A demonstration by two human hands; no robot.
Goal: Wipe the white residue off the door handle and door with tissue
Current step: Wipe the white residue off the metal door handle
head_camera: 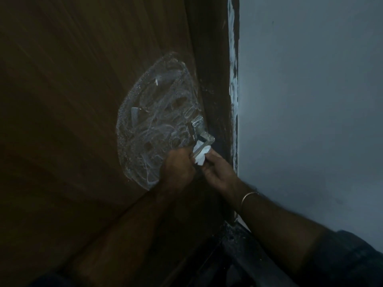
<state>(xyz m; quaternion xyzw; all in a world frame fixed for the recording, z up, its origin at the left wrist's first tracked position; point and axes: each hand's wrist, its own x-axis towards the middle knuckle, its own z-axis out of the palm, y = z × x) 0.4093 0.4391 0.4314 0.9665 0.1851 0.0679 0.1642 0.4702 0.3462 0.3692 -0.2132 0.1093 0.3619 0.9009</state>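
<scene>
A brown wooden door (72, 100) fills the left and the middle of the dim view. At its right edge stands a dark door frame (215, 79), and beyond the frame there is a grey wall (310, 100) with rough paint marks along the border.

On the door, just left of the frame, lies a big oval patch of white residue (149, 121). It is made of many thin curved lines and smears, with a few bare brown spots inside.

Two bare forearms come up from the bottom of the view. The right one carries a dark sleeve (352, 255) near the elbow and a thin metal bangle (247, 198) on the wrist.

The left hand (178, 168) is at the lower edge of the patch. Its fingers are curled together and they touch the tissue. The right hand (217, 170) is just beside it, in front of the frame, and its thumb and fingers pinch the tissue from the other side.

The metal door handle (201, 131) sits at the right side of the patch, with its plate on the door and its lever pointing down towards the hands.

The white tissue (200, 155) is crumpled around the lower part of the lever, between the two hands.
</scene>
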